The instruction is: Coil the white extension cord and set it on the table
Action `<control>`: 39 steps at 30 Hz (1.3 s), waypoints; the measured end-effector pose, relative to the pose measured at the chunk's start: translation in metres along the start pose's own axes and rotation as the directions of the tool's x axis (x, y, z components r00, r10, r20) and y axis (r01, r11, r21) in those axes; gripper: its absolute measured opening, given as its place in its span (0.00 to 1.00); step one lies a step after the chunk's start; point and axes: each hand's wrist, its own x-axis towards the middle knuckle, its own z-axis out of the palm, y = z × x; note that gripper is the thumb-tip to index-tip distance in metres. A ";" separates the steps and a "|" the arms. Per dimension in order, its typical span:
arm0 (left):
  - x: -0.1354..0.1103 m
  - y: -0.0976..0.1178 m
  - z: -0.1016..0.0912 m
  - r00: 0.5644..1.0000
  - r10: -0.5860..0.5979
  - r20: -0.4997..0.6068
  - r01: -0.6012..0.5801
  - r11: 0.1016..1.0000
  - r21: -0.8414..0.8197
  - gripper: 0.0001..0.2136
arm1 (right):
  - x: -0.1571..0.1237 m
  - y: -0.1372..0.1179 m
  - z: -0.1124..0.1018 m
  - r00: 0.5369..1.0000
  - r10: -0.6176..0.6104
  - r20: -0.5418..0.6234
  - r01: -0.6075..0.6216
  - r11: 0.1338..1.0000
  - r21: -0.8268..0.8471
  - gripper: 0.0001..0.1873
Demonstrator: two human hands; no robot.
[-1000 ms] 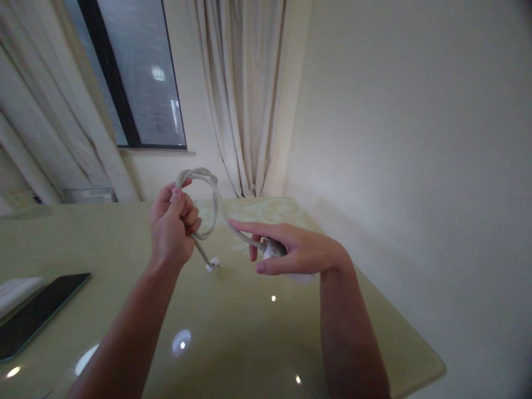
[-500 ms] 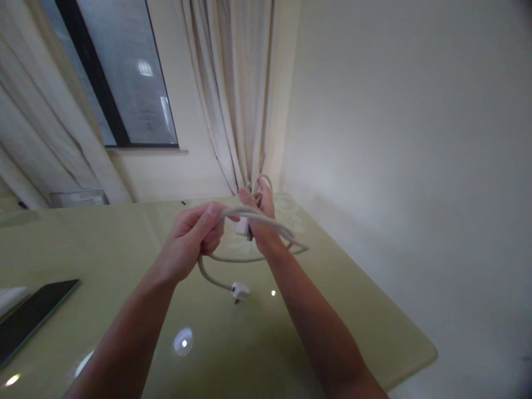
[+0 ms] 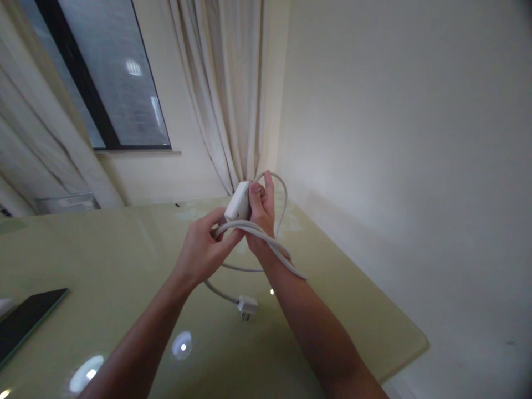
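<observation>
My left hand (image 3: 203,244) is closed around loops of a pale grey power cable (image 3: 266,238), its thumb and fingertips reaching the lower end of a white block. My right hand (image 3: 262,208) grips that white power block (image 3: 239,203), thumb along its side and index finger pointing up. I cannot tell whether the block is an adapter or a socket. The cable loops drape across my right wrist, and a thinner loop arcs out beyond the right fingers. Below the hands, a white plug (image 3: 248,305) hangs from the cable's end with its pins pointing down.
The hands are above a glossy greenish table (image 3: 349,310), its right edge running near a plain wall (image 3: 394,166). A flat dark object (image 3: 31,321) lies at the left. A small black item (image 3: 177,205) rests by the far edge, near curtains (image 3: 220,83).
The white block has come up into clear view in my right hand. My left hand has moved right and opened its grip slightly, bringing the cable loops against the block. The plug has turned.
</observation>
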 end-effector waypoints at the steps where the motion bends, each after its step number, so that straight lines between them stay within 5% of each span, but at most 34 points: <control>1: 0.000 0.000 -0.001 0.999 -0.006 -0.047 0.006 1.000 0.019 0.10 | -0.001 0.004 0.000 1.000 0.004 0.018 -0.003 1.000 -0.028 0.48; 4: 0.005 -0.010 -0.007 0.978 -0.044 -0.204 0.056 0.997 0.049 0.11 | -0.010 0.014 0.005 0.998 0.036 0.056 -0.021 0.970 -0.243 0.49; 7: 0.012 -0.027 -0.022 0.926 -0.130 -0.354 0.142 0.990 0.007 0.12 | -0.032 0.010 0.018 0.961 0.160 0.227 -0.013 0.841 -0.541 0.46; 12: 0.017 -0.035 -0.051 0.841 -0.119 -0.527 0.201 0.974 0.101 0.15 | -0.072 -0.040 0.038 0.691 0.334 0.642 0.291 0.684 -0.669 0.24; 13: 0.016 -0.033 -0.055 0.837 -0.098 -0.538 0.196 0.972 0.128 0.15 | -0.075 -0.052 0.039 0.678 0.335 0.654 0.289 0.697 -0.656 0.19; 15: 0.016 -0.029 -0.058 0.838 -0.049 -0.543 0.169 0.970 0.172 0.15 | -0.073 -0.073 0.034 0.753 0.256 0.606 0.242 0.748 -0.618 0.18; 17: 0.016 -0.025 -0.056 0.844 -0.011 -0.536 0.137 0.971 0.196 0.14 | -0.059 -0.084 0.023 0.884 0.097 0.457 0.198 0.807 -0.556 0.23; 19: 0.015 -0.024 -0.052 0.860 0.000 -0.511 0.111 0.976 0.186 0.13 | -0.037 -0.083 0.008 0.956 -0.042 0.290 0.191 0.840 -0.509 0.27; 22: 0.013 -0.021 -0.046 0.897 -0.013 -0.442 0.071 0.991 0.116 0.11 | -0.004 -0.068 -0.015 0.970 -0.023 0.241 0.156 0.820 -0.551 0.32; 25: 0.008 -0.015 -0.041 0.950 -0.015 -0.312 0.027 0.999 0.034 0.10 | 0.010 -0.050 -0.024 0.942 0.208 0.264 -0.043 0.854 -0.519 0.38; 29: 0.004 -0.010 -0.038 0.982 -0.006 -0.186 -0.005 0.998 -0.059 0.11 | 0.004 -0.039 -0.014 0.837 0.433 0.334 -0.370 0.898 -0.238 0.37; 31: 0.004 -0.010 -0.038 0.991 -0.037 -0.131 0.019 0.991 -0.132 0.12 | 0.000 -0.038 -0.007 0.843 0.431 0.322 -0.427 0.900 -0.089 0.33; 36: 0.007 -0.007 -0.045 0.975 -0.213 0.062 0.222 0.917 -0.333 0.27 | 0.016 -0.040 -0.020 0.971 0.238 0.004 -0.235 0.955 0.181 0.24; 39: 0.011 -0.012 -0.051 0.943 -0.318 0.099 0.327 0.822 -0.467 0.22 | 0.032 -0.058 -0.048 0.972 0.157 -0.176 -0.098 0.947 0.306 0.16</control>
